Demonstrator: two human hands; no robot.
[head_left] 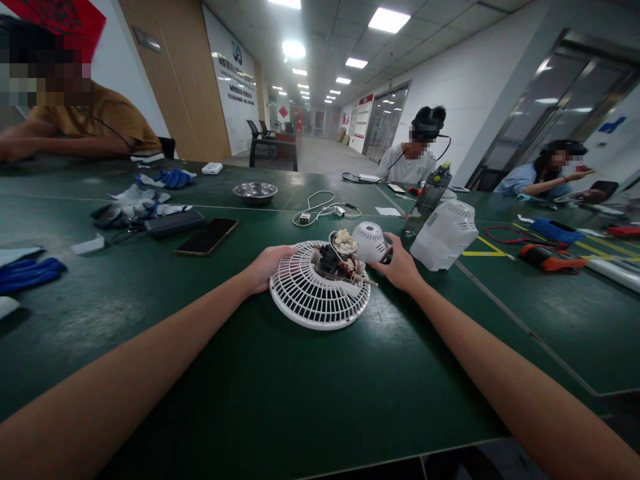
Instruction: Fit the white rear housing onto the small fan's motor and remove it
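A round white fan grille (315,303) lies on the green table in front of me, with an exposed fan motor (337,257) and its wires at its centre. My left hand (270,267) grips the grille's left rim, the fingertips partly hidden. In my right hand (400,263) is a white motor cover (371,241) with vent slots, tilted beside the motor on its right. The fingers wrap around the cover's right side. To the right of that hand stands a white plastic housing (445,237).
Behind the grille lie a white cable (327,210) and a metal bowl (255,193). A phone (207,237) and gloves (133,205) are at left. A bottle (429,197) and an orange multimeter (553,259) are at right. Several people sit around the table.
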